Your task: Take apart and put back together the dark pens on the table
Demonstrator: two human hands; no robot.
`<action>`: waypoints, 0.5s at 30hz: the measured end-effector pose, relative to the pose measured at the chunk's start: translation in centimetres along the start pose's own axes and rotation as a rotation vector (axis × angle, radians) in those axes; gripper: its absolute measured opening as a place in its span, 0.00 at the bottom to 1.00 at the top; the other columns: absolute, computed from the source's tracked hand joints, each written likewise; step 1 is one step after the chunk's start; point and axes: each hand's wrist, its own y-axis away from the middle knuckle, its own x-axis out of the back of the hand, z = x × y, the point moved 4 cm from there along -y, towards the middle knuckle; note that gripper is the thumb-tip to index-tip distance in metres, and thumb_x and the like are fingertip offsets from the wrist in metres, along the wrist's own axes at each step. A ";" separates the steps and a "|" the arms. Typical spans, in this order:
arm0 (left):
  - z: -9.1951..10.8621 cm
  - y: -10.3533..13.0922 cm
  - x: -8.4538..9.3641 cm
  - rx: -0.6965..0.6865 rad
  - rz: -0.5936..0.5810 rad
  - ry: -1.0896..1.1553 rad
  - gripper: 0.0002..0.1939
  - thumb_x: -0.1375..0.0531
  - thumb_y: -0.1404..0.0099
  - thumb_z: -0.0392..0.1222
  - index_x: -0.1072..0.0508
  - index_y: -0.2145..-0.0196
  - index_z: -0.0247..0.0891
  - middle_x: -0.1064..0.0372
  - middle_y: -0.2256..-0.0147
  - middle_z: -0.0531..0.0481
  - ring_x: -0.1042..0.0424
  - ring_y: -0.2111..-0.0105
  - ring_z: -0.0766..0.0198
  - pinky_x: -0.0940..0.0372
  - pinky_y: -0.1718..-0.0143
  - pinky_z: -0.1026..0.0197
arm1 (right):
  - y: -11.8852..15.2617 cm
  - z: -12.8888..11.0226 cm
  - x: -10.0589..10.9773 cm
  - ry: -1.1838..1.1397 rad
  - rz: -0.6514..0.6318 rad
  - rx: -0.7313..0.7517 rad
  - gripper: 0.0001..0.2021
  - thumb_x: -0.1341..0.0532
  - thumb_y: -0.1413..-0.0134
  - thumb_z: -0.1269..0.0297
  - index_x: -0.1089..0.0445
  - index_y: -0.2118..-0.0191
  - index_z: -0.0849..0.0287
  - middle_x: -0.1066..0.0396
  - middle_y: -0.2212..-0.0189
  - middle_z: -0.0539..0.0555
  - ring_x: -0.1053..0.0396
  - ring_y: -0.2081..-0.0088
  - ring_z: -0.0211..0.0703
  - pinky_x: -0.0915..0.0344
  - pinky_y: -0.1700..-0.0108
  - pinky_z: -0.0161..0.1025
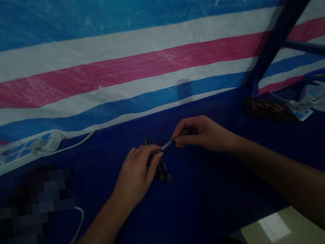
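Between my hands is a slim dark pen (166, 146) with a shiny middle, slanting up to the right. My left hand (140, 168) pinches its lower left end between thumb and fingers. At the upper right end, my right hand (199, 134) is closed on the pen too; part of it is covered by the fingers. Several dark pens (164, 172) lie side by side on the blue table (198, 198), just beneath and beside my left hand. Their far ends show above my left fingers, and the dim light hides their details.
A white power strip (49, 142) with a cable lies at the back left. A blurred-out dark object (32, 211) and a white cord (81, 220) are at the left. A dark patterned box (270, 110) stands back right, near cables and a plug. Behind hangs a striped sheet (142, 66).
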 end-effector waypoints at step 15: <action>-0.7 0.1 0.0 0.040 -0.018 0.085 0.08 0.45 0.22 0.42 0.26 0.55 0.40 0.25 0.63 0.51 0.26 0.64 0.58 0.37 0.59 0.56 | -0.1 -0.4 0.6 0.027 0.088 0.134 0.11 0.28 0.46 0.66 0.25 0.58 0.58 0.21 0.61 0.52 0.25 0.60 0.40 0.29 0.54 0.40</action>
